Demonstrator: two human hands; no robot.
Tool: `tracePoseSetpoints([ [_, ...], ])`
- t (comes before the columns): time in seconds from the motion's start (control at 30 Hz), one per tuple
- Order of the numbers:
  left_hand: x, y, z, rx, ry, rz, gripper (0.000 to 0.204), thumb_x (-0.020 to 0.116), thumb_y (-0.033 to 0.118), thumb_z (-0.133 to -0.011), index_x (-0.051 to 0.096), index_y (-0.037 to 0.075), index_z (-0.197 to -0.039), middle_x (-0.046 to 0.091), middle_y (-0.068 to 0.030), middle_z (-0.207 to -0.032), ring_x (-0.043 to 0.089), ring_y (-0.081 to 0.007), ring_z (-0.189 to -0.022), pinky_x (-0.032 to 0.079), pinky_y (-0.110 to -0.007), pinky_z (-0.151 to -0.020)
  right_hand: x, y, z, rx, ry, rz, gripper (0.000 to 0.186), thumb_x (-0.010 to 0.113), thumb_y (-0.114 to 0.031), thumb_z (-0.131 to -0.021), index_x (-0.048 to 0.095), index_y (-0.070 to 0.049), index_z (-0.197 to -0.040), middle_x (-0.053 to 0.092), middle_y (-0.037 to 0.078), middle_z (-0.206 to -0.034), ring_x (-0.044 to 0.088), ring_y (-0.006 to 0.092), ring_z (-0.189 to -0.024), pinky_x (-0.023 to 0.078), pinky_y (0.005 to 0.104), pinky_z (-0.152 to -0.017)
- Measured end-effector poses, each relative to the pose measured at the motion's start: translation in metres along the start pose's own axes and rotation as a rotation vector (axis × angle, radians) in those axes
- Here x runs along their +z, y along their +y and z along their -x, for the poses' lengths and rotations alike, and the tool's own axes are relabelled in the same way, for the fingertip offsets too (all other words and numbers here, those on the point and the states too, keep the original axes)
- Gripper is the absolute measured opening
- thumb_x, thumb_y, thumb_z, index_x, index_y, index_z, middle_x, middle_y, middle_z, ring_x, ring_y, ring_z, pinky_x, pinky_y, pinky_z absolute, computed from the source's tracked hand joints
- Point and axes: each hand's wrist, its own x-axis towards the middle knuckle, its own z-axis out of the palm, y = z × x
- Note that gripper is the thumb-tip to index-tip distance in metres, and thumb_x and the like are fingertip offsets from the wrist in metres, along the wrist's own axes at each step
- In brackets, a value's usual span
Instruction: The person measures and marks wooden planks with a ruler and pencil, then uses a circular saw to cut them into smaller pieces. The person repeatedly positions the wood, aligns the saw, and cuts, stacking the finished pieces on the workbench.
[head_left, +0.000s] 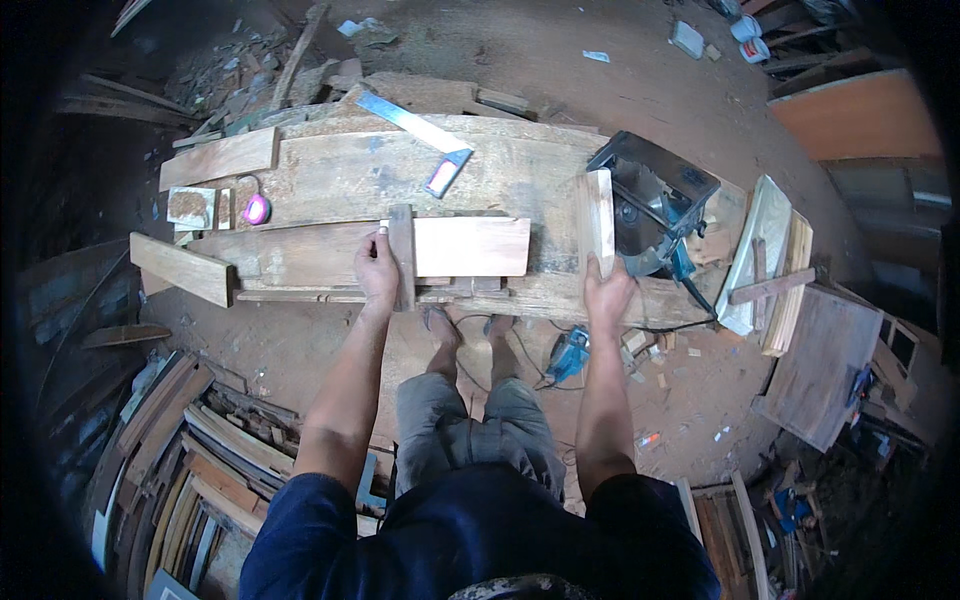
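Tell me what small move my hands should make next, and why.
I'd probably ease the wooden block in your right hand leftward, toward the pale board on the bench. The block sits close beside the dark power tool, and your left hand is over at the dark wood strip by the board's left end.

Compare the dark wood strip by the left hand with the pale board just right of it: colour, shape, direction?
Colour: the dark strip is grey-brown; the pale board is light cream.
Shape: the dark strip is narrow; the pale board is clearly wider.
Direction: the dark strip runs away from the person; the pale board runs left to right.
Shared: both look wooden and straight-edged.
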Motion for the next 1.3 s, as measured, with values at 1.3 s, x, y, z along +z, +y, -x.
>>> tracePoseSetpoints([
  [1.3, -0.011, 0.034, 0.000, -0.233, 0.022, -0.100, 0.034, 0.066, 0.037, -0.097, 0.076, 0.004, -0.096, 0.070, -0.0155, -0.073, 0.067, -0.0260, -0.067, 0.051, -0.039, -0.066, 0.068, 0.013, 0.027, 0.182, -0.265, -0.640, 0.054, 0.065, -0.021, -0.101, 0.051, 0.012, -0.141, 0.060, 0.028, -0.137, 0.056, 0.0317, -0.129, 0.039, 0.0391, -0.113],
])
